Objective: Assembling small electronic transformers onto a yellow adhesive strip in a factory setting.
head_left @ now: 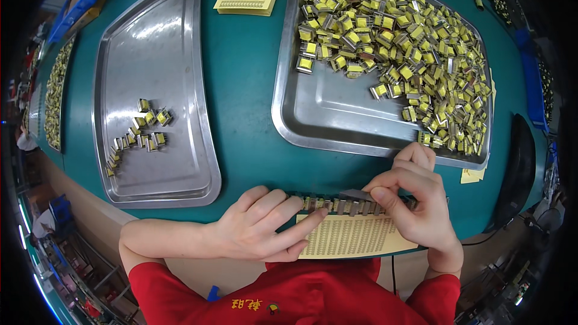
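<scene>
Because each part in the row of small yellow-taped parts was a hard little block of metal and tape, it probably felt light and stiff and a bit slick, best pinched by its two flat sides. The row lay along the near edge of the green surface, resting on a yellow label sheet. The left hand lay flat over the row's left end, fingers stretched out and close together. The right hand pinched a part at the right end between thumb and forefinger.
</scene>
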`<action>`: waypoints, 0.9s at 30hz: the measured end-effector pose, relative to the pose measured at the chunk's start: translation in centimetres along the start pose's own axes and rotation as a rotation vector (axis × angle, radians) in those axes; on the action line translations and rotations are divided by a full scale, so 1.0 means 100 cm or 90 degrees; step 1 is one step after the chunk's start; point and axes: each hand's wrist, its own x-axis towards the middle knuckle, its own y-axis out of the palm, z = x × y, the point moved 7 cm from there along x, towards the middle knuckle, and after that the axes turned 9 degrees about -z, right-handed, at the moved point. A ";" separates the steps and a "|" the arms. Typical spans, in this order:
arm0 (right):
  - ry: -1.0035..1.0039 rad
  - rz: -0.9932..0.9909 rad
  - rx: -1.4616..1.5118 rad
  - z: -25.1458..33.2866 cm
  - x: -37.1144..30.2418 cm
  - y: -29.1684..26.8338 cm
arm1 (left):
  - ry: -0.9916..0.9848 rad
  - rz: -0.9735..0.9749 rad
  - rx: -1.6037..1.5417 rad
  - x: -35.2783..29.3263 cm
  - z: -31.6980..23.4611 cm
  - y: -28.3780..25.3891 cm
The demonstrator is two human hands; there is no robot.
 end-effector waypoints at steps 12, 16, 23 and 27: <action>0.002 0.027 0.025 -0.010 -0.006 0.001 | 0.039 -0.042 0.076 0.000 -0.013 -0.008; -0.017 0.029 0.033 -0.011 -0.007 0.001 | 0.228 -0.025 0.260 0.001 -0.039 -0.007; -0.021 0.017 0.054 -0.016 -0.009 0.002 | 0.333 0.239 0.242 0.023 -0.076 0.012; -0.033 0.009 0.060 -0.014 -0.009 0.003 | 0.337 0.302 0.295 0.032 -0.083 0.018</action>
